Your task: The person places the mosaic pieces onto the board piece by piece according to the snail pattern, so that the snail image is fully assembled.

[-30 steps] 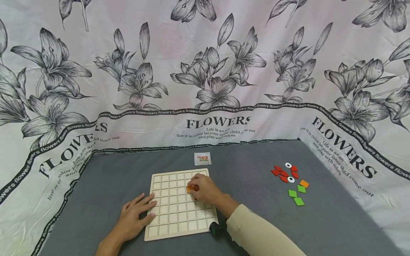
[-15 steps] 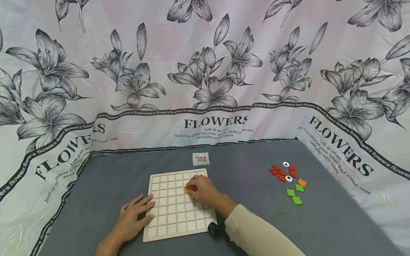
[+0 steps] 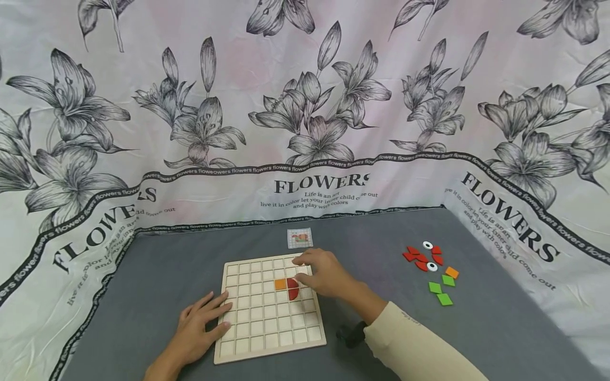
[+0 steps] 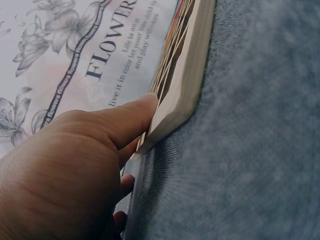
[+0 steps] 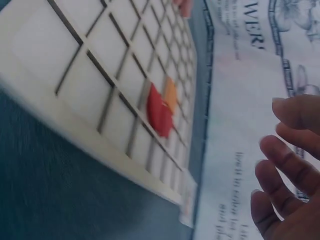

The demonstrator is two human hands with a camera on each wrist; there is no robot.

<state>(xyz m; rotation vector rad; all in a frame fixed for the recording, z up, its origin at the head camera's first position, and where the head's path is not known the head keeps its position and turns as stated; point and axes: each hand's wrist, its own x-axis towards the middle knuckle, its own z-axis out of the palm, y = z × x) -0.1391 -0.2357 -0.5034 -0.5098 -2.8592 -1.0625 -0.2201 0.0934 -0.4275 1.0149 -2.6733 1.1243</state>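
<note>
- Left hand (image 3: 195, 328), fingers spread, rests on the wooden grid board's (image 3: 257, 329) left edge.
- Right hand (image 3: 326, 274), empty, thumb and fingers parted, hovers near the far right corner.
- Orange square tile (image 3: 280, 284) and red quarter-circles (image 3: 293, 294) occupy adjoining cells; steady bracing should help keep them seated.

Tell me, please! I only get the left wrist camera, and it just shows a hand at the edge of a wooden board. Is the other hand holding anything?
Observer: No, the right hand is holding nothing.

Operator: Aw, okay. Are there any pieces off the board?

Observer: Yes, three green pieces lie on the grey table, off to the right of the board.

Operator: Cool! And what's past the board's far edge?

Observer: A small printed card lies just beyond it.
</note>
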